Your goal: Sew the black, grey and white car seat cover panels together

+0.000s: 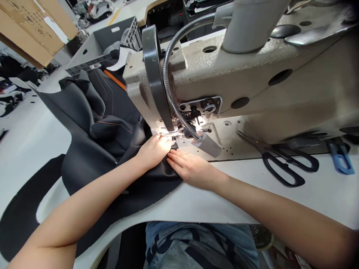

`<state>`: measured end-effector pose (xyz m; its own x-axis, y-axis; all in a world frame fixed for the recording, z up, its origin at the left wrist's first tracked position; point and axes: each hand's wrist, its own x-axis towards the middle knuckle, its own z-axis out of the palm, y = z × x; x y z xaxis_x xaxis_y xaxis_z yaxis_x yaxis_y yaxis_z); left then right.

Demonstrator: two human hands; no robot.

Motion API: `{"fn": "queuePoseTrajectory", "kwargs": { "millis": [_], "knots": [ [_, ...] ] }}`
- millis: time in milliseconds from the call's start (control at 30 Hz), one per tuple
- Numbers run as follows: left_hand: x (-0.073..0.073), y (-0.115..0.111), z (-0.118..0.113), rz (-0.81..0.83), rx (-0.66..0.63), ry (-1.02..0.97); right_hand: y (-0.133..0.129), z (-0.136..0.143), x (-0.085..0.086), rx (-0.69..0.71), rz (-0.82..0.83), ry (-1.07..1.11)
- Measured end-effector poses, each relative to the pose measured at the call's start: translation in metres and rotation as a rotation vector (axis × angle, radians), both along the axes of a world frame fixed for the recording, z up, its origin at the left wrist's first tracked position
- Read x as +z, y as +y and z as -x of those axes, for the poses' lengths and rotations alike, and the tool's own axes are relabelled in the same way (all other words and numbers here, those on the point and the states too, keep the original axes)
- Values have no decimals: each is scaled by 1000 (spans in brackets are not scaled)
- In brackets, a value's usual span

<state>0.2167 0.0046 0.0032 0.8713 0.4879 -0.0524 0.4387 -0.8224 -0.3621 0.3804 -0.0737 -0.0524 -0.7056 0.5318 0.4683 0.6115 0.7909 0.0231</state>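
A black leather-like cover (84, 153) with orange stitching lies bunched on the table, its edge at the needle area of the sewing machine (241, 74). My left hand (154, 151) is closed on this cover right beside the lit presser foot, with its fingertips partly washed out by the lamp. Just to the right, my right hand (193, 168) rests on the cover's edge, fingers stretched out and lying flat. Both hands nearly touch in front of the needle, which is hard to make out in the glare.
Black-handled scissors (283, 160) lie on the right of the machine bed, with a blue-handled tool (340, 157) farther right. A flexible metal lamp neck (168, 67) curves before the machine head. Behind the cover stands a grey crate (98, 41); a cardboard box (36, 30) is at upper left.
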Motion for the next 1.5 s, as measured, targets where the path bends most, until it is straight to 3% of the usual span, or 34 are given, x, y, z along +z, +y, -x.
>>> {"fn": "queuePoseTrajectory", "kwargs": {
  "millis": [167, 333, 533, 600, 833, 967, 1067, 1233, 1333, 1433, 1500],
  "knots": [
    [2, -1, 2, 50, 37, -10, -8, 6, 3, 103, 238, 129],
    [8, 2, 13, -56, 131, -128, -19, 16, 4, 48, 262, 106],
    [8, 10, 16, 106, -105, -139, -17, 26, 0, -4, 243, 48],
    [8, 8, 10, 112, -118, -110, -13, 28, -2, -19, 210, 22],
    [3, 2, -2, 121, 2, -79, 3, 30, -4, -12, 229, 73],
    [0, 2, -3, 129, 57, -73, 6, 22, 3, 39, 309, 154],
    [6, -4, -5, 137, 68, -74, 8, 9, 11, 44, 357, 202],
    [25, -42, 5, 229, 136, -244, 15, -10, 5, -135, 392, 242],
    [22, -62, 15, 183, 132, -192, 23, -13, -5, -211, 322, 236],
    [14, -61, 19, 180, 132, -140, 27, -12, -6, -265, 296, 137],
    [14, -50, 22, 278, 143, -189, 30, -11, 0, -304, 319, 53]
  ]
}}
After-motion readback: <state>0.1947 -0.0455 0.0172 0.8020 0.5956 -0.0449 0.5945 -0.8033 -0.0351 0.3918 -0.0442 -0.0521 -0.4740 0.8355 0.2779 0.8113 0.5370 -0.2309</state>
